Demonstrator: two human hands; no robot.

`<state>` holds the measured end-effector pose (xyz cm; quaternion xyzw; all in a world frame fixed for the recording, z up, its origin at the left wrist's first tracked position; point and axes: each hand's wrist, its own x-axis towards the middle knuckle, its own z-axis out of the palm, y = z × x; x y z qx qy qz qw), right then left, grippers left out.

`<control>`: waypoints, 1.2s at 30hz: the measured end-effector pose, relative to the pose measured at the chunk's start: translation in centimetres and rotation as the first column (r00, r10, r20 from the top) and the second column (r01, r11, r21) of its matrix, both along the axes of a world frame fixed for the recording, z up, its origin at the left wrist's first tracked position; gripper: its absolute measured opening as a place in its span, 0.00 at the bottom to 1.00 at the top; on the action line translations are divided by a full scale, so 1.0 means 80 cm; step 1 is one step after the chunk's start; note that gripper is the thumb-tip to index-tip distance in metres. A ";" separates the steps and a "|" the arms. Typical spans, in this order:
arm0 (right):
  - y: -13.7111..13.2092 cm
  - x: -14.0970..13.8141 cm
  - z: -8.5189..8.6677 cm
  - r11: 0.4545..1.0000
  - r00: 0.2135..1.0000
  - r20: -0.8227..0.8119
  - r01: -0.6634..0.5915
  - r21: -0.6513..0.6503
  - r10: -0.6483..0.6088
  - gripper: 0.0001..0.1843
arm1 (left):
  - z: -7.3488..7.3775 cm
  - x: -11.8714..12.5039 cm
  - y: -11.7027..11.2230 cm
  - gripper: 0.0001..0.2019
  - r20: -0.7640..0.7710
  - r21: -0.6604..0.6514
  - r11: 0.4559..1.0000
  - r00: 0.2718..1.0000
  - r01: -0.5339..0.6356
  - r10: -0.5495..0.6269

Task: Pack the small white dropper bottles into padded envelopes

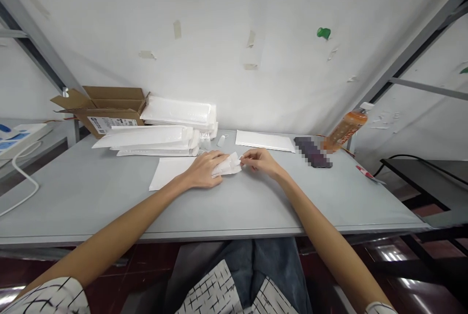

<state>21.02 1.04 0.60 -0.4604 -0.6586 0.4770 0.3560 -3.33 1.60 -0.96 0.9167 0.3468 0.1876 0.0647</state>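
A white padded envelope lies on the grey table in front of me, its middle hidden under my left hand. The left fingers are wrapped over it. From under them a crumpled white end sticks out to the right; whether it belongs to the same envelope I cannot tell. My right hand is closed in a pinch at the tip of that crumpled end. Just behind the hands is a small clear-white piece, too small to name.
Stacked white padded envelopes lie at the back left beside an opened cardboard box. Behind my right hand is another flat white envelope. A phone and an orange drink bottle are at the right. A white wall rises behind the table.
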 end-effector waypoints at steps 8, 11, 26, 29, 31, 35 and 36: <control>-0.007 -0.036 -0.019 0.985 0.984 0.124 -0.140 0.105 0.127 0.11 | 0.001 -0.002 -0.007 0.32 -0.031 0.028 1.000 0.999 -0.010 0.011; -0.011 -0.047 -0.019 0.964 0.970 0.133 -0.223 0.148 0.204 0.10 | 0.001 -0.002 -0.008 0.31 -0.033 0.025 1.000 0.999 0.006 -0.005; 0.029 -0.013 0.010 0.965 0.971 0.174 0.123 0.230 -0.165 0.15 | 0.002 -0.050 -0.029 0.31 -0.016 0.031 0.995 0.995 0.099 -0.098; 0.049 -0.056 0.003 0.945 0.935 0.341 -0.025 0.327 -0.094 0.13 | 0.000 -0.069 -0.030 0.31 0.015 0.052 0.995 0.996 0.084 -0.085; 0.060 -0.085 -0.001 0.930 0.889 0.455 -0.128 0.345 -0.047 0.12 | -0.001 -0.078 -0.031 0.30 0.036 0.071 0.994 0.996 0.078 -0.081; 0.067 -0.114 0.002 0.919 0.782 0.623 -0.258 0.299 0.017 0.07 | -0.001 -0.086 -0.034 0.29 0.055 0.081 0.994 0.996 0.070 -0.074; 0.066 -0.113 0.004 0.921 0.759 0.651 -0.264 0.288 0.014 0.07 | -0.001 -0.086 -0.034 0.29 0.056 0.080 0.995 0.996 0.068 -0.072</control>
